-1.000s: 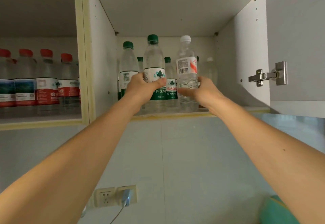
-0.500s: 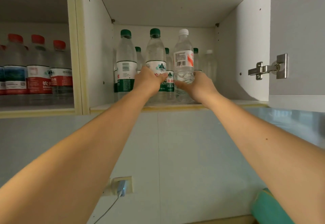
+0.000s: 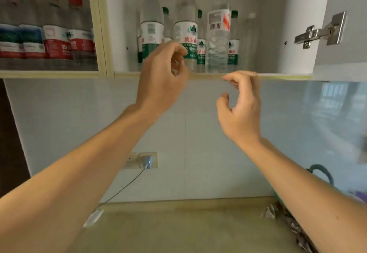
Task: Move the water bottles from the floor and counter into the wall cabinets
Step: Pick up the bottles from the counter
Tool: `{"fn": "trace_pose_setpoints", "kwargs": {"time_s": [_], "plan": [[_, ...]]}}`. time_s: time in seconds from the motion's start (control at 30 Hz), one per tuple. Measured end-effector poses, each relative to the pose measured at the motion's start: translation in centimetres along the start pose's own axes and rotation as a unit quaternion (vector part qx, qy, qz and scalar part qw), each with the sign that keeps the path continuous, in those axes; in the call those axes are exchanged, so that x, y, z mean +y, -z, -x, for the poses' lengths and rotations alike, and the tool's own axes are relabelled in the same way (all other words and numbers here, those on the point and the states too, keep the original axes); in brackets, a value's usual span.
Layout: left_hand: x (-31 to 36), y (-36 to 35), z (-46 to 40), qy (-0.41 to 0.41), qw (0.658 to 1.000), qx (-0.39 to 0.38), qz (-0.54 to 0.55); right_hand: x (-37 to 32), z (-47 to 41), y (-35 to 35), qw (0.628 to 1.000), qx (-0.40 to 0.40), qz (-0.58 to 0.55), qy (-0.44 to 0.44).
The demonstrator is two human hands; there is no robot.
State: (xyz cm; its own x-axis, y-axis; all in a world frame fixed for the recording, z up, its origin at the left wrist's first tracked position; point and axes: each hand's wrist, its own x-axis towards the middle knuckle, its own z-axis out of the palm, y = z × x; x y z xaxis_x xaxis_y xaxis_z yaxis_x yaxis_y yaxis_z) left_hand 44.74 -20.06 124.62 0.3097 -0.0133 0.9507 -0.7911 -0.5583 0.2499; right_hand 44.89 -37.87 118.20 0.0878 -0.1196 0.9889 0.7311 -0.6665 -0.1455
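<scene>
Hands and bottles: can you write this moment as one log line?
left hand: empty | right hand: empty | green-cap bottle, white-cap bottle: upright on cabinet shelf

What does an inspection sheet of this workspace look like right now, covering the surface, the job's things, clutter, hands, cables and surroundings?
Surface: beige counter, mostly bare in view.
Job's things: green-capped bottles and a white-capped bottle stand upright in the open right cabinet; red-capped bottles stand in the left cabinet.
Clutter: crumpled wrapper at the counter's right edge; what lies behind the right forearm cannot be told.
Hands: left hand and right hand are both loosely curled, holding nothing, in front of the shelf edge.
Cables: a charger in the wall socket, its cable running down to the counter.
Surroundings: pale tiled wall; cabinet door hinge at right.
</scene>
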Motion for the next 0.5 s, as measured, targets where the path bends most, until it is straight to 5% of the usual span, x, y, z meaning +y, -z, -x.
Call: {"fn": "trace_pose_setpoints", "kwargs": {"time_s": [0.2, 0.5], "plan": [[-3.9, 0.0, 12.3, 0.09, 0.993, -0.062, -0.047, 0.6, 13.9, 2.3, 0.964, -0.199, -0.024, -0.176], [-9.6, 1.0, 35.0, 0.348, 0.902, -0.213, -0.14, 1.8, 32.8, 3.9, 0.729, -0.491, 0.083, -0.47]]}}
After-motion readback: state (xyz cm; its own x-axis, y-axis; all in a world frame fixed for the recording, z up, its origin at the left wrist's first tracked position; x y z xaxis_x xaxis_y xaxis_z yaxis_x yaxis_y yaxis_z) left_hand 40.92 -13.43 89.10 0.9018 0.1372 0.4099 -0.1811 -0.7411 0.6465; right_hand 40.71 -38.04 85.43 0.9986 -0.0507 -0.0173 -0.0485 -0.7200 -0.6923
